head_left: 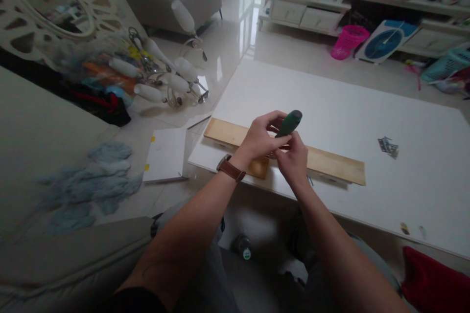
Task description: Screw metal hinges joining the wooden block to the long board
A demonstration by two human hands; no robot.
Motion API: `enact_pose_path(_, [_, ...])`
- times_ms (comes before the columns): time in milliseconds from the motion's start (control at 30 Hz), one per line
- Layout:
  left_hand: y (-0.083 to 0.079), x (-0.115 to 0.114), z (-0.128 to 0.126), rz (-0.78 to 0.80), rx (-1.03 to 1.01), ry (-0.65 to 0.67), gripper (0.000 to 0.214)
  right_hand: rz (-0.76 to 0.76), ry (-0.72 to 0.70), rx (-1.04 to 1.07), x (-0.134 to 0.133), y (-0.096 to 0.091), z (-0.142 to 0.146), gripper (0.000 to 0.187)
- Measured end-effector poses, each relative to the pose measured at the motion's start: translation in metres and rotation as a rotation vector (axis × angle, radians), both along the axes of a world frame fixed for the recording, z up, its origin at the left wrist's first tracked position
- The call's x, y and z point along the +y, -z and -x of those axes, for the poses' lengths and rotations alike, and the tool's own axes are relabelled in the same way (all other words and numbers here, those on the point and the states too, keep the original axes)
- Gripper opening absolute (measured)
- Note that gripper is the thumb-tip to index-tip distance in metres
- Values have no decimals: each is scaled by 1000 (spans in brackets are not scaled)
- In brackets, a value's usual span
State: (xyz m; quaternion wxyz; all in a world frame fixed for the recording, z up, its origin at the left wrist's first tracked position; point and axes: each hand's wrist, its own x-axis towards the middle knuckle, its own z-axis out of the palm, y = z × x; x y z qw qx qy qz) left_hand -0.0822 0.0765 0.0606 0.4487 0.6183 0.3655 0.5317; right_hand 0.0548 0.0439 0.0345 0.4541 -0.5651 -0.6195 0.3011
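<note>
A screwdriver with a green handle (290, 124) stands tilted over a long wooden board (336, 164) that lies across the white panel (330, 102). My left hand (260, 136), with a brown-strapped watch at the wrist, has its fingers closed round the lower part of that handle. Just below, my right hand (294, 160) is closed in a pinch near the screwdriver's hidden lower end. What the right fingertips hold cannot be made out. A shorter wooden piece (258, 168) shows under the hands, by the panel's front edge.
A small pile of metal hardware (388, 146) lies on the panel at the right. Small items (404, 228) sit near its front edge. On the floor to the left are a white board (166, 154) and a lamp with several shades (176, 83). A bottle (243, 247) stands below.
</note>
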Motion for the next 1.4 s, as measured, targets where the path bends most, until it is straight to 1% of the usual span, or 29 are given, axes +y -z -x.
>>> enact_pose_path(167, [2, 2, 0, -8, 8, -9, 37, -36, -40, 30, 0, 0, 1, 35])
enact_pose_path(300, [3, 2, -1, -25, -13, -6, 36, -6, -30, 44, 1, -1, 1, 38])
enact_pose_path(400, [2, 1, 0, -13, 3, -5, 34, 0, -7, 34, 0, -1, 1, 35])
enact_pose_path(567, [1, 0, 0, -2, 2, -6, 32, -43, -49, 63, -1, -1, 2, 36])
enact_pose_path(733, [3, 1, 0, -3, -7, -11, 31, 9, -13, 28, 0, 2, 2, 30])
enact_pose_path(800, [3, 1, 0, 3, -4, -12, 31, 0, -4, 26, -1, 2, 2, 30])
enact_pose_path(933, [3, 1, 1, -5, -6, 1, 33, -40, -28, 61, -2, 1, 2, 36])
enact_pose_path(1067, [3, 2, 0, -21, -6, 7, 34, -20, -64, 68, 0, 0, 3, 32])
enact_pose_path(1167, [4, 2, 0, -24, -4, 1, 34, 0, -26, 44, 0, 1, 3, 27])
enact_pose_path(1267, [4, 2, 0, -23, 2, -11, 36, 0, 14, 20, -1, 1, 1, 30])
enact_pose_path(1333, [3, 2, 0, -19, -2, -16, 37, 1, 9, 17, -2, 1, 1, 32])
enact_pose_path(1400, [2, 2, 0, -18, -12, -16, 38, 2, -2, 34, -2, 0, 1, 31])
